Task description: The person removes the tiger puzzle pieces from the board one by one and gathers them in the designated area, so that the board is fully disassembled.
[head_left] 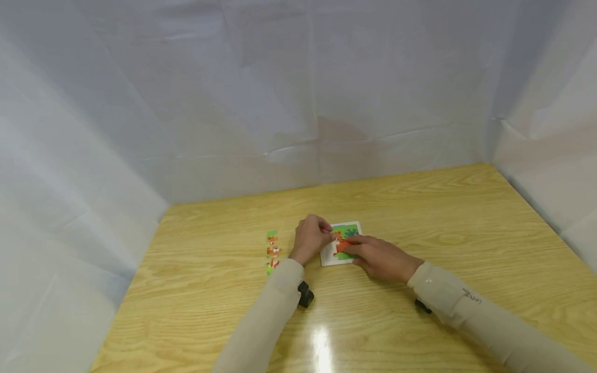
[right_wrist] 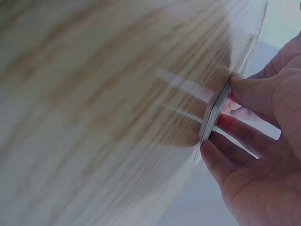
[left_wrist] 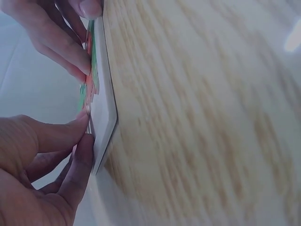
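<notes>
A square jigsaw puzzle board [head_left: 328,257] with a white frame lies on the table, carrying a green and orange animal picture [head_left: 347,228]. At its left side, my left hand [head_left: 311,239] pinches a small puzzle piece between thumb and index finger; the fingers mostly hide it. In the left wrist view those fingertips [left_wrist: 83,146] are right at the board's edge. My right hand [head_left: 384,257] rests on the board from the right, fingers fairly straight. The right wrist view shows its thumb [right_wrist: 249,92] against the board's edge and other fingertips on the picture and near a corner.
Left of the board, several loose puzzle pieces [head_left: 273,252] stand in a column on the wooden table [head_left: 210,311]. White sheeting [head_left: 233,103] encloses the table's back and both sides. A dark wrist device [head_left: 305,295] sits at the left cuff.
</notes>
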The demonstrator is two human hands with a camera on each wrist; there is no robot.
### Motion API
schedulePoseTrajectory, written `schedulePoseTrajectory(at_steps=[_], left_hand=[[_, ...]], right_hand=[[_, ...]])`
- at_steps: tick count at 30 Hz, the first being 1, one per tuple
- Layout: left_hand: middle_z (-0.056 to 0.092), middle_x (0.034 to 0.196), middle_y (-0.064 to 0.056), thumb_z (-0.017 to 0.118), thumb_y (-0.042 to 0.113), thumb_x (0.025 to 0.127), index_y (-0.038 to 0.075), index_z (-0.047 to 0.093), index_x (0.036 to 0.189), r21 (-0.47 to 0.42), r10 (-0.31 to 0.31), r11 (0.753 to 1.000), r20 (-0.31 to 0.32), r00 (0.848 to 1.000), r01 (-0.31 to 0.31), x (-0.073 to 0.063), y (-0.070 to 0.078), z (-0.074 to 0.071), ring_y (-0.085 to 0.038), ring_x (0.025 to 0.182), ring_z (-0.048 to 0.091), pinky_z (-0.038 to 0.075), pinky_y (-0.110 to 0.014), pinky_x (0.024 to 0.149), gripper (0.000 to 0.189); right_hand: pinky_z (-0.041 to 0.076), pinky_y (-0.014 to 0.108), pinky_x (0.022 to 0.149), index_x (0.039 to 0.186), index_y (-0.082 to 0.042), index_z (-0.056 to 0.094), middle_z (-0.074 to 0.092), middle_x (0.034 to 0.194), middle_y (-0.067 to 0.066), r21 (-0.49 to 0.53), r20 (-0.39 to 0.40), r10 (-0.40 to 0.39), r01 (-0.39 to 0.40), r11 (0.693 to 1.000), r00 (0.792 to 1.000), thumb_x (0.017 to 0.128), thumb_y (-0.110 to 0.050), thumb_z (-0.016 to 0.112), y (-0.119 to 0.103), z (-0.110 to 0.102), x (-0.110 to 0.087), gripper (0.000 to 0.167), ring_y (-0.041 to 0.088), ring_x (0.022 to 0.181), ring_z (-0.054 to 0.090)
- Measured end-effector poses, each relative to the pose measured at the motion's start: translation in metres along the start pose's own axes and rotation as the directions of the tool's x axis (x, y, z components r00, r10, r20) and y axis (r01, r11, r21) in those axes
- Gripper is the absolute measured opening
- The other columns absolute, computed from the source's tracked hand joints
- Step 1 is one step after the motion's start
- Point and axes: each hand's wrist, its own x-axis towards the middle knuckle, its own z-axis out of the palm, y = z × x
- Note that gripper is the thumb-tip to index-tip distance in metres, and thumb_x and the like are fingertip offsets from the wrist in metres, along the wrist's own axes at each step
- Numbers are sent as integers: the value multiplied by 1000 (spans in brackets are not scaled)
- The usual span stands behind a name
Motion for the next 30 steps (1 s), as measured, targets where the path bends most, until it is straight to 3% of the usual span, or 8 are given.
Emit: schedulePoseTrajectory(at_steps=[11, 22, 30], left_hand=[[74, 85, -4, 79, 10, 89, 6, 78, 89, 6, 7, 1000, -21, 1000, -7, -1, 0, -1, -16, 75, 66, 53, -32, 68, 5], [73, 82, -3, 75, 8, 91, 6, 78, 89, -46, 37, 998, -27, 999, -39, -1, -5, -2, -14, 71, 63, 50, -28, 63, 5], [73, 84, -4, 72, 6, 92, 6, 78, 89, -48, 59, 997, -45, 997, -61, -4, -7, -11, -15, 70, 63, 50, -28, 61, 7]], right_hand=[[48, 53, 100, 129, 0, 66, 54, 142, 24, -1, -3, 0, 0, 1000, 1000, 98, -10, 67, 2, 1, -1, 33, 41, 127, 55], [48, 52, 100, 129, 0, 66, 55, 141, 24, -15, -3, -5, 5, 1000, 1000, 98, -11, 68, 2, 2, 0, 33, 40, 127, 55], [49, 52, 100, 131, 1, 65, 53, 144, 24, -5, 6, 9, -9, 1000, 1000, 99, -11, 67, 1, 0, -2, 35, 41, 129, 54]])
